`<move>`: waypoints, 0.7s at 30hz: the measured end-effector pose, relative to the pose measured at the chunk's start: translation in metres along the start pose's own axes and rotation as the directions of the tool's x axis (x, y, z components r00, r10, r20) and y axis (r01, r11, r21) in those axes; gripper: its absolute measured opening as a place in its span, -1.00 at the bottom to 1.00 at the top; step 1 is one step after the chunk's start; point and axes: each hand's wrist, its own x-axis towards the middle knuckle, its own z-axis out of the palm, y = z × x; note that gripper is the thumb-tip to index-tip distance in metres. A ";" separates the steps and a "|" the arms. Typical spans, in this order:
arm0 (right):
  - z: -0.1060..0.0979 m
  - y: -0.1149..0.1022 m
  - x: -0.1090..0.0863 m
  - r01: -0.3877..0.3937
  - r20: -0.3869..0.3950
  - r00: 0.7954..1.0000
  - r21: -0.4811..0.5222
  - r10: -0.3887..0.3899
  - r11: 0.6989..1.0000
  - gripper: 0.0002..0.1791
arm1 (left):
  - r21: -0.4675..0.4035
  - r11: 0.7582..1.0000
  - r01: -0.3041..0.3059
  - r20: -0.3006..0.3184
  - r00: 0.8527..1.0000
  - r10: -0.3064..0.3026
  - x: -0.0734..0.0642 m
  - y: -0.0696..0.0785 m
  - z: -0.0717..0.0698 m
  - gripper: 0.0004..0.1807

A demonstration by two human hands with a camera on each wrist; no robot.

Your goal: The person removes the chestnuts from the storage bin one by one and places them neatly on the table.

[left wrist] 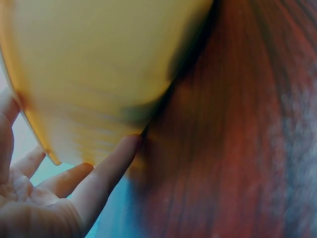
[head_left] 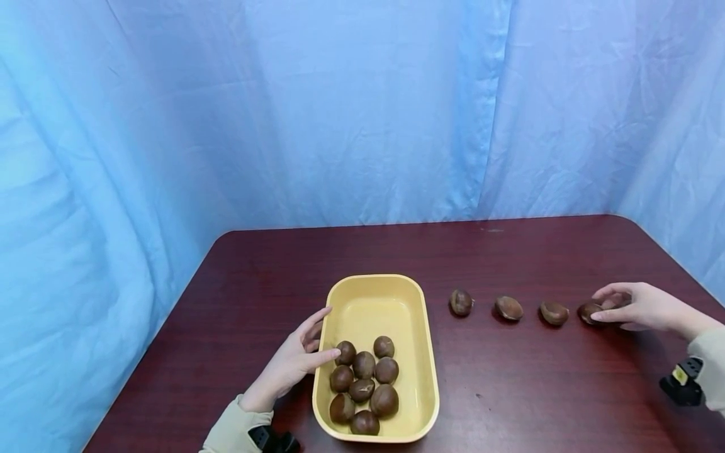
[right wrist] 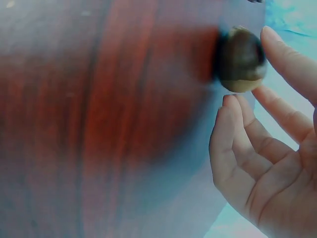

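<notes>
In the head view, the right hand (head_left: 640,309) pinches a glossy, rounded brown chestnut (head_left: 590,313) at the far-right end of a row, so its grip is narrow, with the nut at the fingertips on the left of the hand. A row of three brown chestnuts (head_left: 508,308) runs leftward from this grip, spaced apart on the dark red, wood-grained desk (head_left: 226,340). Further left stands a yellow, round-cornered oblong tray (head_left: 427,377), its long axis running away from the person. The left hand (head_left: 291,358) grips its left rim, thumb inside and fingers outside. A cluster of nine brown chestnuts (head_left: 364,365) lies right of that grip and mostly nearer the person, one just beside the thumb. The left hand is thus much the nearer to the cluster, the right hand to the row.

In the left wrist view, the tray's blurred outer wall rises above the spread fingers, one fingertip reaching its lower edge; no nut shows.

In the right wrist view, the pinched chestnut sits beyond the fingertips, its longer axis crosswise to the reaching fingers. Whether it bears on the desk I cannot tell.
</notes>
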 end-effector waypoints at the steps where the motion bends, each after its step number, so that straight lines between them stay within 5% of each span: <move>1: -0.001 -0.001 0.000 -0.002 -0.007 1.000 -0.004 0.002 1.000 -0.31 | -0.001 1.000 0.001 0.001 1.000 -0.001 0.000 0.000 0.000 -0.14; 9: -0.009 -0.025 0.005 0.102 -0.068 0.992 -0.053 -0.106 0.993 -0.41 | -0.013 1.000 -0.013 0.008 1.000 0.013 0.000 -0.002 0.000 -0.12; 21: 0.010 -0.104 0.022 0.248 -0.063 0.966 -0.050 -0.251 0.967 -0.46 | -0.001 1.000 -0.011 0.003 1.000 0.011 0.001 -0.002 -0.001 -0.12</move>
